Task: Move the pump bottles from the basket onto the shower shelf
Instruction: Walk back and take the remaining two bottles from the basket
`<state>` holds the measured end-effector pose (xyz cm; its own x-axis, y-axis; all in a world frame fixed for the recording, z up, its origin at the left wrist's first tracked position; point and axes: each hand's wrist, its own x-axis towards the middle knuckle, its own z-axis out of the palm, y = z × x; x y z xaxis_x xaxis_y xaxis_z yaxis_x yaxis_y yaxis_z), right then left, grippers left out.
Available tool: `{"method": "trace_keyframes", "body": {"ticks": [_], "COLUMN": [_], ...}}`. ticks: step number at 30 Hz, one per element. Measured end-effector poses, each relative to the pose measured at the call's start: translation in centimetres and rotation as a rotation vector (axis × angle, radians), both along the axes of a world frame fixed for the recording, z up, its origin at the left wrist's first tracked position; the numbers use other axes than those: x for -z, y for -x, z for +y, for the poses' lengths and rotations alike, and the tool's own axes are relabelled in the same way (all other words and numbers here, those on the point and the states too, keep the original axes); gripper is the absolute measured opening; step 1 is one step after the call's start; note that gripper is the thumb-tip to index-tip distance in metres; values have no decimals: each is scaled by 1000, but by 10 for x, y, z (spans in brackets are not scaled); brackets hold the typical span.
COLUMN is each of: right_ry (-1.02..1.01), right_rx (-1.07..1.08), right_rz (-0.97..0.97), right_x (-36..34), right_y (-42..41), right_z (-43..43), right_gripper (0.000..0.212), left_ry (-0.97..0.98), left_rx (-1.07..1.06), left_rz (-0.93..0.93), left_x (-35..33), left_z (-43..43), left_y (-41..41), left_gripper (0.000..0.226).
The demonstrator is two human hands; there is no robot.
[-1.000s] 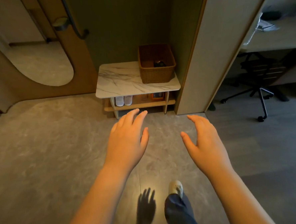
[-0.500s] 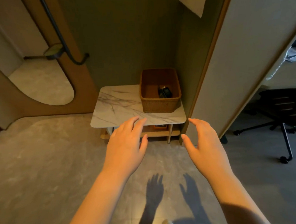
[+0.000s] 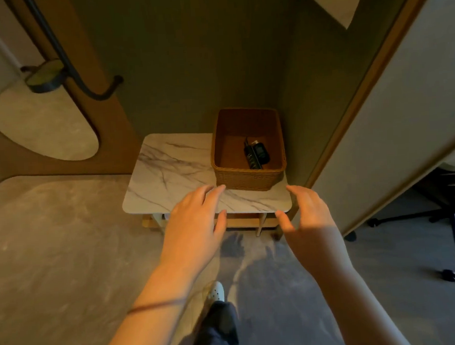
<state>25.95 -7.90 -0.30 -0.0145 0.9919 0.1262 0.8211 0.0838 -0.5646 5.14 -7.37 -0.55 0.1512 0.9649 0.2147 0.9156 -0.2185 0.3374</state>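
Observation:
A brown woven basket (image 3: pixel 248 180) stands on the right end of a low marble-topped table (image 3: pixel 168 173), against the dark wall. Dark pump bottles (image 3: pixel 256 154) lie on its bottom, on the right side; how many I cannot tell. My left hand (image 3: pixel 195 225) hovers open over the table's front edge, fingertips just short of the basket's front left corner. My right hand (image 3: pixel 309 220) is open too, held at the table's front right corner. Neither hand touches anything. No shower shelf is in view.
A wooden lower shelf (image 3: pixel 240 222) runs under the tabletop. A pale partition (image 3: pixel 394 124) rises close on the right, with an office chair's base (image 3: pixel 454 243) beyond it. A dark hose and round holder (image 3: pixel 47 76) hang at the upper left. My foot (image 3: pixel 215 293) is on the grey floor.
I have stepped closer to the table; the basket looks larger and the bottles inside show more clearly. Both open hands have come forward to the table's front edge.

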Motion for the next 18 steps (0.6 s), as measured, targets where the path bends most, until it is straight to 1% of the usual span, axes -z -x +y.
{"method": "trace_keyframes", "body": {"ticks": [3, 10, 18], "right_ry": [-23, 4, 52], "right_rx": [7, 66, 100], "right_rz": [-84, -119, -87], "right_x": [6, 15, 39], "right_y": [4, 23, 16], "right_z": [49, 182, 271], "right_gripper": [53, 52, 54], "left_ry": [22, 5, 51], "left_rx": [10, 60, 138], "left_rz": [-24, -63, -103], "left_x": [8, 18, 37], "left_z": [57, 186, 292], "left_y": [5, 27, 16], "left_gripper": [49, 46, 45]}}
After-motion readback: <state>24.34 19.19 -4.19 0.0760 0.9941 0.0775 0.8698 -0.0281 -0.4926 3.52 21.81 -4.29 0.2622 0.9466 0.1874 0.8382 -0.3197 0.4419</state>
